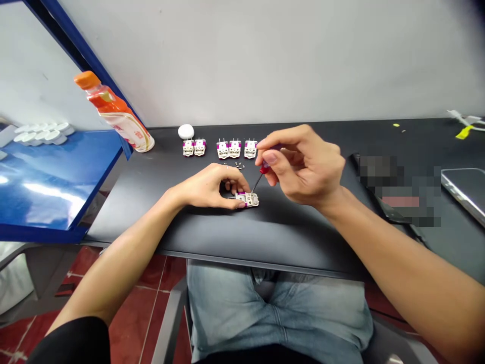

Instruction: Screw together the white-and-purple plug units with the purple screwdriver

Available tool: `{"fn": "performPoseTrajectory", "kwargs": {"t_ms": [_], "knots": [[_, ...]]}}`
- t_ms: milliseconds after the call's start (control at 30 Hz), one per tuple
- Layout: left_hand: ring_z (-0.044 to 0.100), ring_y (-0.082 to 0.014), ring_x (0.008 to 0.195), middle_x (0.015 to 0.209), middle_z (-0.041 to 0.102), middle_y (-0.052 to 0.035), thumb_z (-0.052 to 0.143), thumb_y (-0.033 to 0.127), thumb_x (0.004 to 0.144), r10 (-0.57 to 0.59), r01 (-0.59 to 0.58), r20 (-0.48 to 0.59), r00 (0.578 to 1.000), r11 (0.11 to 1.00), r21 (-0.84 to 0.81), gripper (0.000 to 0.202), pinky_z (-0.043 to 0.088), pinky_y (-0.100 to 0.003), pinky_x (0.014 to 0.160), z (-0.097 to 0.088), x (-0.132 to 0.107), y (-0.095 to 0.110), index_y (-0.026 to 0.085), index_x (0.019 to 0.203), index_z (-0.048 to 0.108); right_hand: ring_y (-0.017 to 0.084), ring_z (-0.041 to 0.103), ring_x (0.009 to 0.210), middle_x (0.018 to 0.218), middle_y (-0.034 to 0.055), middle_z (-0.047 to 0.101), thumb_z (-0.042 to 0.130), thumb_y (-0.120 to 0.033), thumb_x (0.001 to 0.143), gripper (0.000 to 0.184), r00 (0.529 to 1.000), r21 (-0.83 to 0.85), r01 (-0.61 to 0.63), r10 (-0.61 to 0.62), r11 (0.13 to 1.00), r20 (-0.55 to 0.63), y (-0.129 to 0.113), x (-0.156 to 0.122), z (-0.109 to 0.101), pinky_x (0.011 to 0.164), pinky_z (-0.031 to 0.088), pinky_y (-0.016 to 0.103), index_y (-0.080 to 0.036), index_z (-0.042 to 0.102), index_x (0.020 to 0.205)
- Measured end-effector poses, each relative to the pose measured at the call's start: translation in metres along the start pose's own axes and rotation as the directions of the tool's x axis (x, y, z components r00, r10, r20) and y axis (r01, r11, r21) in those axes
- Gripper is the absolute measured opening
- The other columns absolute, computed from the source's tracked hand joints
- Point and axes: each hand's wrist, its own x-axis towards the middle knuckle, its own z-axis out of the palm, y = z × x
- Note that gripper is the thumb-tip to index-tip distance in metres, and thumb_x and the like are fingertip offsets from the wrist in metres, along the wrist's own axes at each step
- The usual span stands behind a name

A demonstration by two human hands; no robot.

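Observation:
My left hand (212, 187) is closed on a small white and magenta plug part (248, 199) that lies on the black table (227, 232). My right hand (303, 164) pinches a small red-handled screwdriver (261, 174), its tip down on the plug part. Just behind my hands lie a few loose screws (235, 165). Farther back stands a row of several similar plug parts (227, 148).
A white rounded object (186, 131) sits behind the row. An orange-capped bottle (117, 115) leans at the table's left corner beside a blue shelf (49, 177) bearing white caps (40, 133). A phone (466, 189) lies at the right edge.

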Motion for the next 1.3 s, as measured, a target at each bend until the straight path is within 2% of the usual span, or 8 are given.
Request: {"fn": "performPoseTrajectory", "kwargs": {"t_ms": [367,500,667,800,967,1033,1200,1300], "knots": [[0.072,-0.0182,0.087,0.097,0.082,-0.004,0.088,0.033,0.089,0.01,-0.01,-0.012,1.0,1.0,0.014,0.025,0.06,-0.03,0.084,0.0009,-0.0003,-0.0051,0.018,0.108,0.084,0.014,0.077,0.069,0.103,0.0043,0.084,0.059,-0.032,0.115,0.019,0.994,-0.044,0.103,-0.101,0.994,0.038,0.0031,-0.0002,0.0065,0.069,0.067,0.028,-0.023,0.076,0.117],[0.071,-0.018,0.085,0.095,0.081,-0.0038,0.089,0.032,0.088,0.02,-0.02,-0.018,1.0,1.0,0.011,0.023,0.06,-0.029,0.081,0.0014,-0.0007,-0.0056,0.018,0.106,0.082,0.016,0.077,0.079,0.111,0.0061,0.084,0.053,-0.021,0.115,0.027,0.97,-0.038,0.189,-0.18,0.981,0.166,0.0004,0.0042,0.0023,0.077,0.068,0.032,-0.023,0.074,0.132],[0.07,-0.0175,0.085,0.095,0.08,-0.0037,0.089,0.031,0.088,0.035,-0.034,-0.034,0.999,0.999,0.021,0.025,0.059,-0.029,0.081,0.0022,-0.0011,-0.0071,0.017,0.108,0.083,0.014,0.07,0.068,0.1,0.0001,0.084,0.067,-0.025,0.111,0.016,0.953,-0.172,0.3,-0.288,0.938,0.093,0.0024,0.0065,-0.0011,0.066,0.062,0.03,-0.028,0.076,0.124],[0.07,-0.0173,0.084,0.093,0.079,-0.0033,0.09,0.032,0.088,0.021,-0.02,-0.032,0.999,1.0,0.006,0.024,0.058,-0.028,0.078,0.0027,-0.0011,-0.0079,0.017,0.106,0.083,0.019,0.081,0.099,0.126,0.0075,0.083,0.051,-0.024,0.116,0.038,0.941,-0.152,0.272,-0.231,0.95,0.246,0.0035,0.006,-0.0013,0.084,0.069,0.033,-0.024,0.065,0.152],[0.07,-0.0174,0.083,0.091,0.078,-0.0028,0.09,0.031,0.087,0.041,-0.04,-0.054,0.998,0.999,0.019,0.023,0.058,-0.028,0.079,0.0034,-0.0014,-0.0084,0.018,0.105,0.083,0.017,0.084,0.107,0.122,0.0029,0.087,0.069,-0.023,0.111,0.033,0.931,-0.166,0.346,-0.316,0.923,0.181,0.0029,0.0051,-0.0006,0.095,0.068,0.028,-0.024,0.071,0.143],[0.07,-0.0176,0.082,0.09,0.078,-0.0029,0.09,0.033,0.087,0.034,-0.033,-0.055,0.998,0.999,0.017,0.023,0.058,-0.027,0.078,0.0034,-0.0015,-0.0086,0.018,0.103,0.083,0.018,0.082,0.116,0.132,0.0057,0.084,0.061,-0.022,0.113,0.039,0.923,-0.136,0.341,-0.303,0.93,0.239,0.0026,0.0054,-0.0007,0.099,0.068,0.029,-0.022,0.066,0.152],[0.069,-0.0176,0.082,0.091,0.077,-0.0029,0.089,0.031,0.088,0.046,-0.045,-0.048,0.998,0.998,0.032,0.022,0.058,-0.028,0.078,0.0029,-0.0011,-0.009,0.019,0.105,0.083,0.014,0.083,0.093,0.114,0.0005,0.088,0.069,-0.02,0.111,0.029,0.926,-0.163,0.369,-0.345,0.915,0.157,0.0025,0.0066,-0.0015,0.085,0.067,0.025,-0.024,0.074,0.139],[0.069,-0.0172,0.082,0.089,0.076,-0.0026,0.089,0.032,0.088,0.053,-0.052,-0.048,0.997,0.998,0.022,0.021,0.058,-0.027,0.078,0.0028,-0.0006,-0.0089,0.018,0.103,0.082,0.016,0.084,0.096,0.123,0.0041,0.086,0.064,-0.026,0.114,0.034,0.919,-0.142,0.366,-0.332,0.92,0.213,0.0036,0.0065,-0.0012,0.087,0.068,0.028,-0.023,0.07,0.147]]}}
